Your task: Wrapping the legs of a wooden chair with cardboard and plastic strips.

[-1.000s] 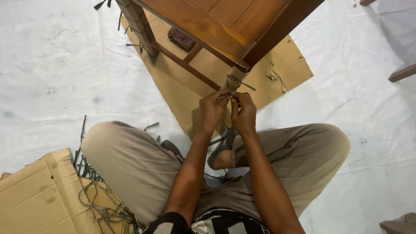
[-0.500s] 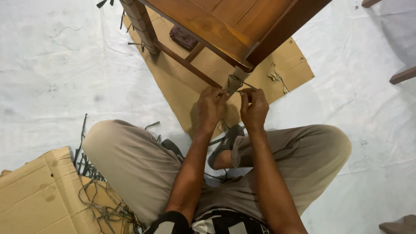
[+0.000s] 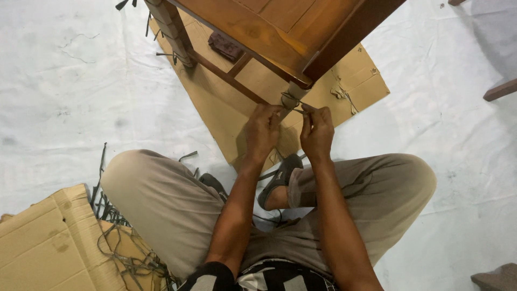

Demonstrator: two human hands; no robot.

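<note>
A brown wooden table (image 3: pixel 280 27) stands on a flat sheet of cardboard (image 3: pixel 237 108). Its near leg (image 3: pixel 293 94) is wrapped in pale paper and tied with a thin dark strap (image 3: pixel 293 102). My left hand (image 3: pixel 261 134) pinches one end of that strap beside the leg. On the other side, my right hand (image 3: pixel 318 132) pinches the second end between thumb and fingers. I sit cross-legged in beige trousers, with a dark sandal (image 3: pixel 277 180) under my wrists.
Another wrapped table leg (image 3: pixel 169 29) stands at the back left. A cardboard piece (image 3: pixel 48 242) with a tangle of dark strap offcuts (image 3: pixel 126 253) lies at my left knee. Wooden furniture parts (image 3: pixel 501 89) poke in at the right edge. White sheeting covers the floor.
My hands were together just below the leg. They have since risen and parted, the right hand drawing its strap end to the right.
</note>
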